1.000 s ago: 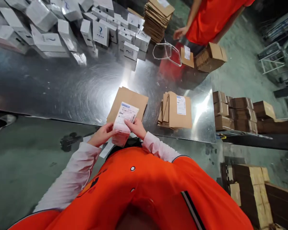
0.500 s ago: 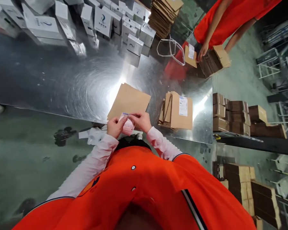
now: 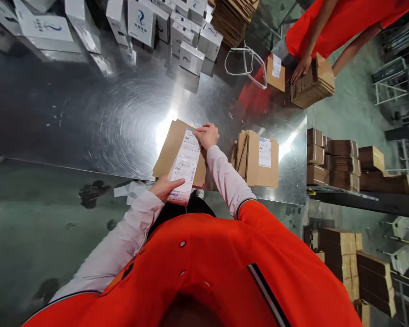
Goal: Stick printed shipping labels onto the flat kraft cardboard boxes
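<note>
Steel surface (image 3: 88, 122) stretches ahead of me, with a green floor (image 3: 30, 227) below its near edge. One long white label (image 3: 186, 165) lies across one flat kraft mailer (image 3: 168, 152) at that edge. My left grip (image 3: 167, 188) is closed on the label's lower end, thumb across it. My right grip (image 3: 206, 136) is open, lying flat on the label's upper end and pressing it to the mailer. Just right of them sits a second kraft pile (image 3: 259, 163) with one sticker (image 3: 265, 153). Beyond it, a co-worker's hand (image 3: 301, 68) rests on one stack of flat cartons (image 3: 313, 81). White boxes (image 3: 187, 38), too many to count, crowd the far side of the surface.
</note>
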{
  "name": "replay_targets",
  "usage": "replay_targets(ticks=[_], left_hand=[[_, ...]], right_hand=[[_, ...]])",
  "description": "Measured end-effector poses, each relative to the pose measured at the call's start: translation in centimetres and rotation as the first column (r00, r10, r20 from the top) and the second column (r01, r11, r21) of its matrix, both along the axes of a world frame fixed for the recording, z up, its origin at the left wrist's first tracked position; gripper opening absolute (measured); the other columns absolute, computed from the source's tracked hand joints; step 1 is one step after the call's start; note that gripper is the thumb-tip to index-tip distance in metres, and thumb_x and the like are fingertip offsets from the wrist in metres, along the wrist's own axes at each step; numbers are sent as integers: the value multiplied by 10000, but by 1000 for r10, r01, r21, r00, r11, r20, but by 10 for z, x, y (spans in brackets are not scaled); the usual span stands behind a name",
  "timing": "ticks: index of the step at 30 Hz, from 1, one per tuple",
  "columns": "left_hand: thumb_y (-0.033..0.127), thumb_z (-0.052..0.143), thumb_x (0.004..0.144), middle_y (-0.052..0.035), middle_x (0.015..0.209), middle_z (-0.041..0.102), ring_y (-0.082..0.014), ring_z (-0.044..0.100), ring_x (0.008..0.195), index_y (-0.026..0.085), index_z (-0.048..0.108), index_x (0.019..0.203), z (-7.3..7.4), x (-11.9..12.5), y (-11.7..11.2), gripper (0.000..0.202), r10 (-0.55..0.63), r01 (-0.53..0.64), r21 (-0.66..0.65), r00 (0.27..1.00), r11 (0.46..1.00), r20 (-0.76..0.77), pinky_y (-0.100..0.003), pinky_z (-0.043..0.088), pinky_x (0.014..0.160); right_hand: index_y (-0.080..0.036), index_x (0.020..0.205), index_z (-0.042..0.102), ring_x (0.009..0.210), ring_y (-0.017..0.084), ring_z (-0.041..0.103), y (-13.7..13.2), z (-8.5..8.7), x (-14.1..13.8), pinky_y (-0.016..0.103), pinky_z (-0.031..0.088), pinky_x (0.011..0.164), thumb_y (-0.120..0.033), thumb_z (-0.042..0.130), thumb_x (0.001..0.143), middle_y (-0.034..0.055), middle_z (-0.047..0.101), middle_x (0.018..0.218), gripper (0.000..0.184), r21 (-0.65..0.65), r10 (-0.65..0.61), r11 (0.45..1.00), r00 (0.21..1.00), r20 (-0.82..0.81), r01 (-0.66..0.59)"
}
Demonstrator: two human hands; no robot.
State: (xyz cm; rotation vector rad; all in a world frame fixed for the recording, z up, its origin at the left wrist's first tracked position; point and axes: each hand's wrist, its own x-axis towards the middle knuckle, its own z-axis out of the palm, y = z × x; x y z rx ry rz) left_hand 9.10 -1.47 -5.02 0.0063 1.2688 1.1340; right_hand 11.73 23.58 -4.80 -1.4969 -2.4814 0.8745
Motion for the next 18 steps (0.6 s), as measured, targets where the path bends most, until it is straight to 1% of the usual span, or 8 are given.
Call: replay_targets(ticks=[4, 6, 9, 11, 13, 16, 17, 18], left_hand=[[422, 932, 408, -128, 826, 772, -377, 730, 893, 199, 731, 770, -11, 16, -31, 471, -37, 32, -90, 998, 995, -51, -495, 606, 796], [423, 933, 369, -127, 809, 772, -385, 728, 895, 221, 712, 685, -14, 25, -59, 435, -58, 43, -152, 993, 988, -101, -502, 588, 858], [440, 917, 383, -123, 759, 764, -387, 729, 858, 238, 693, 631, -9, 27, -96, 391, -68, 33, -220, 986, 975, -154, -504, 580, 862], [469, 901, 403, -107, 730, 755, -369, 729, 817, 231, 675, 635, 2, 15, -105, 402, -60, 15, -238, 981, 971, -184, -488, 588, 828], [535, 854, 462, -98, 696, 735, -352, 720, 774, 210, 651, 651, 15, -6, -95, 427, -30, -39, -231, 957, 972, -289, -477, 597, 767], [601, 650, 699, -113, 766, 729, -325, 709, 827, 169, 648, 754, 28, -41, -50, 436, 18, -149, -177, 813, 973, -581, -451, 593, 757], [560, 595, 765, -119, 826, 733, -319, 702, 901, 155, 650, 799, 29, -51, -31, 411, 23, -169, -158, 749, 973, -662, -445, 583, 808], [498, 573, 807, -120, 893, 734, -313, 682, 1002, 146, 652, 840, 29, -59, -11, 362, 13, -169, -147, 698, 975, -716, -441, 558, 891]], right_hand=[[-215, 1421, 550, 1322, 262, 426, -3, -2, 3, 457, 342, 1120, -413, 674, 886, 115, 483, 1431, 584, 116, -14, 993, 1000, 6, 13], [-189, 1485, 469, 1386, 279, 382, -8, -4, 2, 481, 301, 1165, -375, 658, 908, 145, 421, 1519, 635, 159, 127, 979, 992, 23, -129], [-153, 1440, 515, 1491, 291, 286, -25, -11, -1, 527, 132, 1250, -359, 636, 932, 123, 370, 1596, 561, 200, 442, 873, 895, 58, -445], [-87, 1467, 460, 1533, 322, 212, -45, -15, 1, 578, 32, 1251, -388, 629, 934, 160, 325, 1616, 636, 219, 463, 856, 883, 76, -468], [-36, 1487, 411, 1543, 343, 184, -70, -16, 11, 597, 3, 1248, -383, 655, 911, 201, 289, 1621, 715, 198, 492, 844, 867, 80, -498], [-110, 1436, 507, 1527, 271, 271, -102, -10, 45, 481, 61, 1293, -348, 648, 911, 128, 384, 1594, 593, 85, 762, 647, 647, -34, -758], [-154, 1406, 549, 1504, 236, 326, -109, -7, 59, 423, 124, 1297, -335, 608, 937, 90, 440, 1565, 506, 48, 761, 648, 644, -74, -760], [-184, 1390, 568, 1473, 220, 375, -113, -4, 74, 390, 195, 1284, -323, 552, 967, 72, 480, 1536, 445, 11, 681, 730, 727, -86, -683]])
